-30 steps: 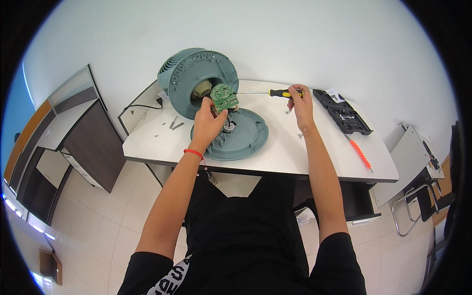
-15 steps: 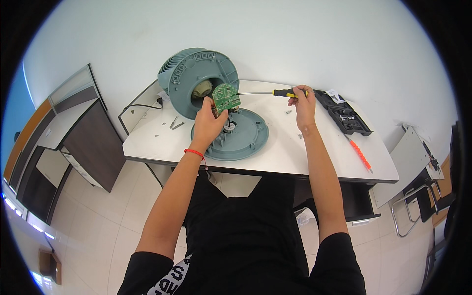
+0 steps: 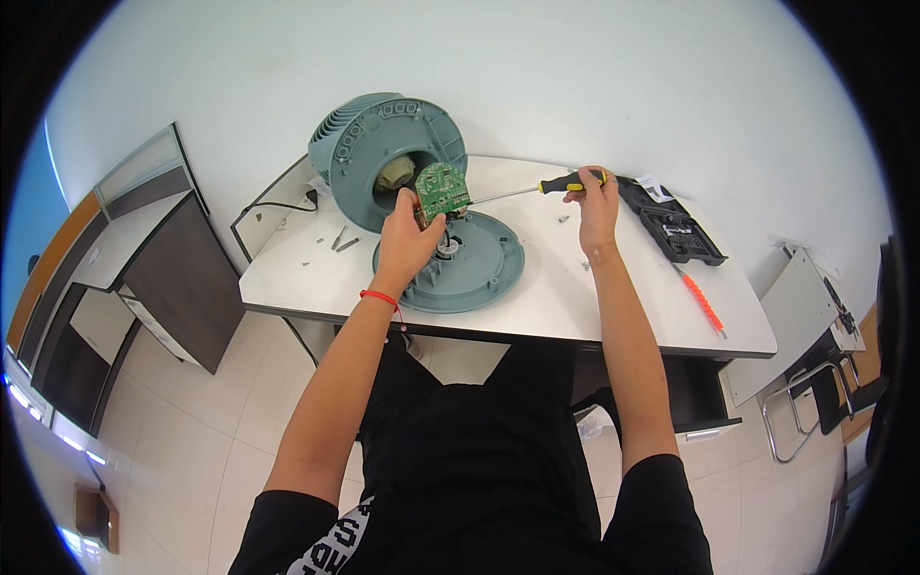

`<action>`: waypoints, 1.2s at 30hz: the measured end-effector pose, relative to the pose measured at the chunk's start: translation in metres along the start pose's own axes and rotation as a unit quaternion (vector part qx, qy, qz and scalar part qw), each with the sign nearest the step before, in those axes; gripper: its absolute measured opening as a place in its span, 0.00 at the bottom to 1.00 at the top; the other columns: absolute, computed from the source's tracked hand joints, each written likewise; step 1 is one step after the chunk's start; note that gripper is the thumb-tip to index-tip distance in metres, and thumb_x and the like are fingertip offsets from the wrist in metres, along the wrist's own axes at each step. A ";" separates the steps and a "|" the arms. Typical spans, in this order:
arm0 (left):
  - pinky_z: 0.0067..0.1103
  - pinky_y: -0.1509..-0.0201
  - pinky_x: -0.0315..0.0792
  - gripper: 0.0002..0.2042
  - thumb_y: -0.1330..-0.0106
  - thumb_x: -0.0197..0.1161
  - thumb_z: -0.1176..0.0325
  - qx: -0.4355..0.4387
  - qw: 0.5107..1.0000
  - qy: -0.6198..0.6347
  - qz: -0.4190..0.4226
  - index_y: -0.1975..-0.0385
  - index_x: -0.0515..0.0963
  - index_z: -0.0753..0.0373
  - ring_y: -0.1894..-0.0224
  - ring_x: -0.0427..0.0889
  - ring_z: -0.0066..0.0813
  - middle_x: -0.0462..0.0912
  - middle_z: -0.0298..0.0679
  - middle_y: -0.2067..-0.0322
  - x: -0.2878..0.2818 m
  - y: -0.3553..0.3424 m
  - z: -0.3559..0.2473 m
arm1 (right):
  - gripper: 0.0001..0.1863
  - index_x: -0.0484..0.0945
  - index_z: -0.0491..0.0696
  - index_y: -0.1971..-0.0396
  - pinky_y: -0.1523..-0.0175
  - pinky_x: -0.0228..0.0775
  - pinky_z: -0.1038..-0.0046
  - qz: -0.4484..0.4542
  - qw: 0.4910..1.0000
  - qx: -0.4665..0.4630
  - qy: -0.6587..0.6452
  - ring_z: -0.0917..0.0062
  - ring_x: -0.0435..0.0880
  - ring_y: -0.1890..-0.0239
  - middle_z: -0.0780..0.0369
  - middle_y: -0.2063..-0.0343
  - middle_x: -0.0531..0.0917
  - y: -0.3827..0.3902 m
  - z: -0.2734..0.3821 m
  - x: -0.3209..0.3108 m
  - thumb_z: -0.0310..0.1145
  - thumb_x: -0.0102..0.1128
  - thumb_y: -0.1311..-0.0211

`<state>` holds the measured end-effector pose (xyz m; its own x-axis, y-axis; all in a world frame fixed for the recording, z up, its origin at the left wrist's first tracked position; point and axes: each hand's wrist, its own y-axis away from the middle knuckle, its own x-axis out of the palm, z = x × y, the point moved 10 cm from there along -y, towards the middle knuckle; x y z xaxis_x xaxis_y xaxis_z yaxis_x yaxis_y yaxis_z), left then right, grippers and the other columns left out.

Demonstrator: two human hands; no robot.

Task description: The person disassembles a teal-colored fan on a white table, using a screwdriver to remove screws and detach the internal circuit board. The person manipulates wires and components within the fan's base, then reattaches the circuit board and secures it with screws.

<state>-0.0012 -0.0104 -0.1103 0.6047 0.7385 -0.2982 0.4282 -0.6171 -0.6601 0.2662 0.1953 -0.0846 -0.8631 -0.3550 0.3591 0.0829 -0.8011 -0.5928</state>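
Observation:
My left hand (image 3: 412, 233) grips a green circuit board (image 3: 444, 189) by its lower left edge and tilts it up. In my right hand (image 3: 596, 206) is a screwdriver (image 3: 565, 183) with a yellow and black handle. Its shaft slants down to the left, and the tip is at the board's right edge; whether it touches cannot be seen. Behind the board, a grey-green slatted housing (image 3: 355, 153) lies on its side, its round opening facing me with a beige part (image 3: 396, 173) inside. A round grey-green base plate (image 3: 489, 273) lies flat below the board.
On the white table (image 3: 556, 307) lie small metal pieces (image 3: 342, 240) at left and loose screws (image 3: 586, 265) at right. A black tool case (image 3: 678, 225) lies open on the right, beside an orange-handled tool (image 3: 704, 304). A black cable (image 3: 278, 205) runs along the left. A drawer (image 3: 685, 398) stands open below.
The screwdriver has tilted: its tip has dropped from the board's upper right edge to the lower right, while the handle has shifted slightly right. My left hand and the board stay nearly still.

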 end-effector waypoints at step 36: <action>0.32 0.61 0.74 0.16 0.41 0.66 0.66 -0.015 1.000 -0.012 0.007 0.62 0.66 0.66 0.68 0.83 0.46 0.82 0.50 0.70 0.001 0.001 -0.004 | 0.13 0.65 0.42 0.51 0.55 0.77 0.76 0.010 1.000 -0.001 -0.009 0.77 0.82 0.69 0.59 0.64 0.78 0.001 -0.004 0.004 0.31 0.54 0.31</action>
<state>0.0020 -0.0115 -0.1086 0.5952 0.7354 -0.3239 0.4391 -0.6353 -0.6353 0.2611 0.1954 -0.0867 -0.8525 -0.3799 0.3590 0.1002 -0.7929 -0.6010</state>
